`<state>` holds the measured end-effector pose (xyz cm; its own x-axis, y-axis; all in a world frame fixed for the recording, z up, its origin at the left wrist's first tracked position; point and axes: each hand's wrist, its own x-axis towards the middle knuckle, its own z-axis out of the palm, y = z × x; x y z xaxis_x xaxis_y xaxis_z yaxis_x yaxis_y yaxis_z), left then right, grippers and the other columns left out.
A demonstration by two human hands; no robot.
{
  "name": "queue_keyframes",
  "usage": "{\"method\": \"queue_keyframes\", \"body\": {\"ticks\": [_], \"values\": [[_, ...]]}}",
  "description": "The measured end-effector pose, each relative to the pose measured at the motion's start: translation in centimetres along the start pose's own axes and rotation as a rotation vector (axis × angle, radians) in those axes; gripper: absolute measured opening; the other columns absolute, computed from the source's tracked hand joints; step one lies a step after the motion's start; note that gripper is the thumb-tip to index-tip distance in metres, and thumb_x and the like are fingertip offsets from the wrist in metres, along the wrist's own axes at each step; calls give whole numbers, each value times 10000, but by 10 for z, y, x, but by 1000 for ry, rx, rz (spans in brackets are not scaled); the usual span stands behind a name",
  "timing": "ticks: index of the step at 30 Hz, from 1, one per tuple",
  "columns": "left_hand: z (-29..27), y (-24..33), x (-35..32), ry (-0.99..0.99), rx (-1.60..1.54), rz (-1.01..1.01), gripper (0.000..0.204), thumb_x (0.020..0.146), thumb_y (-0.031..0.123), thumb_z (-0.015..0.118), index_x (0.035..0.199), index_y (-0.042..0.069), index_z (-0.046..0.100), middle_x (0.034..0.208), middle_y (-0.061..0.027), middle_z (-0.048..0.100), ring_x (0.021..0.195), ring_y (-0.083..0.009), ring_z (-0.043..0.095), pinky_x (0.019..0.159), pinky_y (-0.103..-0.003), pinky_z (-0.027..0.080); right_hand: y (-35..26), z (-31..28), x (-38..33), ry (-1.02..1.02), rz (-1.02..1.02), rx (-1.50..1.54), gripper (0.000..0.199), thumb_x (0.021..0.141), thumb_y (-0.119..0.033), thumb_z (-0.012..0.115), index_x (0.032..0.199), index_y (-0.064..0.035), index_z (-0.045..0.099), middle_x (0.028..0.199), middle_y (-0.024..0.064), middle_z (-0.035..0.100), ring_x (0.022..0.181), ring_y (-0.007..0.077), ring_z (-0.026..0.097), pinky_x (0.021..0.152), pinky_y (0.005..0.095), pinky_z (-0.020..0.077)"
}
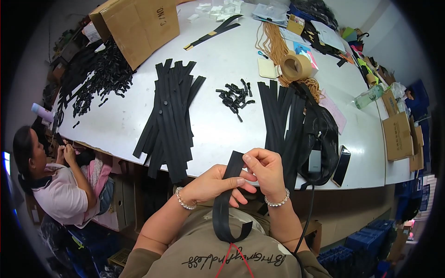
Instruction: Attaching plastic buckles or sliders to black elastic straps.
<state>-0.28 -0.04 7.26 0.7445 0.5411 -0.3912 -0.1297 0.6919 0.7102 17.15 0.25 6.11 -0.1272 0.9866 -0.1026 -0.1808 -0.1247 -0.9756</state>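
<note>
Both my hands hold a long black zipper [224, 211] in front of my chest, at the table's near edge. My left hand [211, 186] is closed on its middle, thumb across the front. My right hand [269, 172] pinches its upper right corner; whether a small part is also between those fingertips I cannot tell. The lower end curls up near my shirt. Beyond my hands lies a loose heap of small black zipper pulls [235, 98]. A pile of black zippers [174, 116] is on the left, and another pile [276, 111] on the right.
A cardboard box [139, 30] and a large heap of black pulls [109, 69] occupy the far left. On the right are a black mesh bag [320, 120], a phone [341, 165], a tape roll [295, 66] and tan cord [271, 41]. Another person [65, 190] sits at left.
</note>
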Motion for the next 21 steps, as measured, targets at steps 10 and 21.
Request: {"method": "queue_keyframes", "body": {"ticks": [10,21], "values": [[-8,-1,11,403,598,357,353,950,295,458,736,14,473,584,33,339,579,-71,287,495,-247,285,5,-3,-1,-103,-60,-190,125,836,-53,583,726,5,568,619,-47,511,552,7,422,476,178,334],[-14,-29,43,589,126,587,353,966,255,429,702,41,522,592,37,418,554,-44,355,510,-208,320,25,13,-1,119,-737,-662,41,731,13,573,715,-3,539,642,99,530,520,227,477,473,302,374]]}}
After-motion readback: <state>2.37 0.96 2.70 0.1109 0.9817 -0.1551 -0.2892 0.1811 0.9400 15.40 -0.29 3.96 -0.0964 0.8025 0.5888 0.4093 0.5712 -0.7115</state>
